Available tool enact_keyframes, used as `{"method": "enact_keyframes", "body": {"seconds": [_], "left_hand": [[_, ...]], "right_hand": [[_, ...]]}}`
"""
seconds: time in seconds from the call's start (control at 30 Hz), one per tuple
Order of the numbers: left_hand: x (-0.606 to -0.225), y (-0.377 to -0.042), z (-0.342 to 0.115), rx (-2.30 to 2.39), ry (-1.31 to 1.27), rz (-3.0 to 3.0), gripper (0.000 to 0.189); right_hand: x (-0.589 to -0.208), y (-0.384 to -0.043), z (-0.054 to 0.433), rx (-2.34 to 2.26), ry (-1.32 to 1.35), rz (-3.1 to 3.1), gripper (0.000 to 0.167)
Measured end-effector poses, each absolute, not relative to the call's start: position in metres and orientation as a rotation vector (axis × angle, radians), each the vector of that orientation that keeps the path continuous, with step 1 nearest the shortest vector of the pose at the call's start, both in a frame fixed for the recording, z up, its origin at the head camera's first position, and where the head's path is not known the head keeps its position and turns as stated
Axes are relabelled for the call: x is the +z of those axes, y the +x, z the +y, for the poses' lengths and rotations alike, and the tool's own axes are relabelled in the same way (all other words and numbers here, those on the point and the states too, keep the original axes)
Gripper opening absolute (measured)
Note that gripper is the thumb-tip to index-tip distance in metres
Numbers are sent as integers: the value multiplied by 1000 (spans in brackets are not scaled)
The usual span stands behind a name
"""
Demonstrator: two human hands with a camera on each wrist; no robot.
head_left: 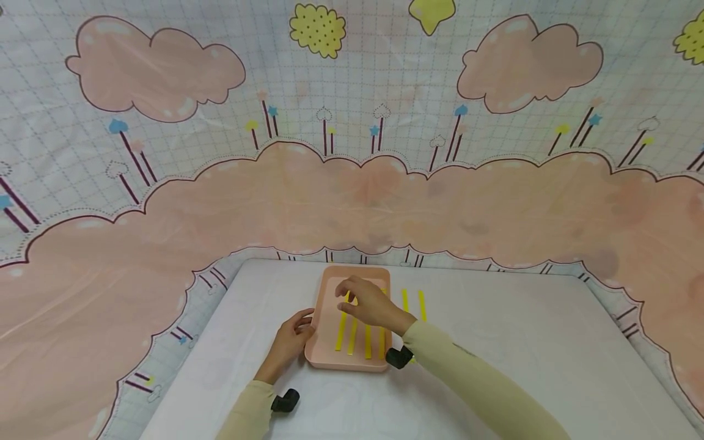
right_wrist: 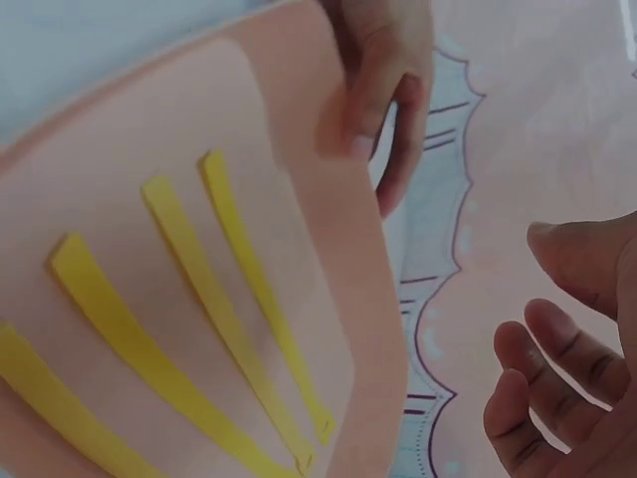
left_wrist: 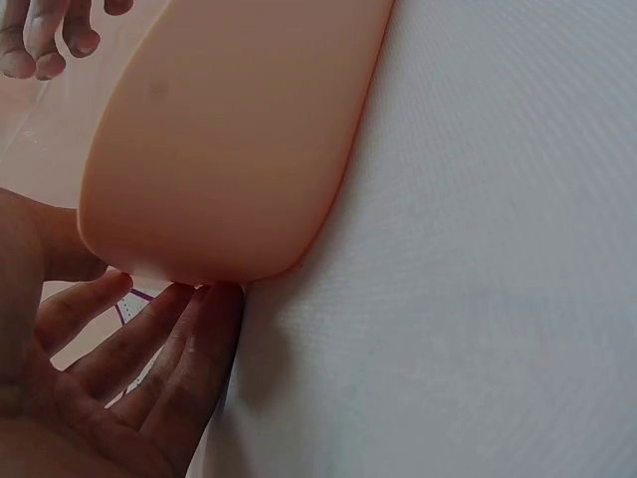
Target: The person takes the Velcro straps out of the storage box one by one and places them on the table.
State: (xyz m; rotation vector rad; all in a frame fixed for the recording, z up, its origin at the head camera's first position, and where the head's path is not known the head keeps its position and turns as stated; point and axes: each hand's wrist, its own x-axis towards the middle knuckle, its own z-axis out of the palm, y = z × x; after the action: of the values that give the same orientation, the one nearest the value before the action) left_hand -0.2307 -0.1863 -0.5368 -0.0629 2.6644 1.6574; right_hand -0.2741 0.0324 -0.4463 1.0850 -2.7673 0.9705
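Observation:
A shallow pink tray [head_left: 324, 357] lies on the white table, with several yellow strips [head_left: 368, 342] side by side in it. My left hand [head_left: 286, 345] holds the tray's left edge. In the left wrist view, the fingers [left_wrist: 204, 349] press against the outer wall while the thumb reaches over the rim. Above the tray hovers my right hand [head_left: 371, 302], its fingers loosely bent. The right wrist view has this hand [right_wrist: 567, 398] with nothing between thumb and fingers, apart from the strips [right_wrist: 129, 344]. In the head view it covers part of the strips' far ends.
More yellow strips [head_left: 421, 305] lie on the table just right of the tray, partly behind the right forearm. A patterned cloth [head_left: 385, 208] with clouds rises behind the white table [head_left: 522, 342]. Each wrist carries a black mount [head_left: 286, 401].

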Motion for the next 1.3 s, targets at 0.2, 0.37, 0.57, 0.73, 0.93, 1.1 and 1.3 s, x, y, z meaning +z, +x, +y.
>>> {"method": "enact_keyframes", "body": {"seconds": [0.2,0.37,0.57,0.73,0.93,1.1,1.3], "left_hand": [[-538,-231,-187,1658,-82,2655,44],[-538,-231,-187,1667,-86,2641,44],[-536,-230,-187,1686,-68,2630,44],[-535,-229,-187,1667,-70,2643,44],[-534,-229,-187,1674,-67,2639,44],[-534,-229,-187,1673,-61,2644,44],[-536,-229,-188,1671,-60,2652,44]], "right_hand": [[-447,-280,27,675,1174,-2774,25],[-447,-285,22,464,1219,-2802,26],[-448,-289,17,317,1274,-2835,23],[-451,-293,14,178,1283,-2817,23],[-458,-299,10,-56,1306,-2793,26],[-462,-302,6,-189,1331,-2780,27],[-463,-301,1,-253,1369,-2791,28]]}}
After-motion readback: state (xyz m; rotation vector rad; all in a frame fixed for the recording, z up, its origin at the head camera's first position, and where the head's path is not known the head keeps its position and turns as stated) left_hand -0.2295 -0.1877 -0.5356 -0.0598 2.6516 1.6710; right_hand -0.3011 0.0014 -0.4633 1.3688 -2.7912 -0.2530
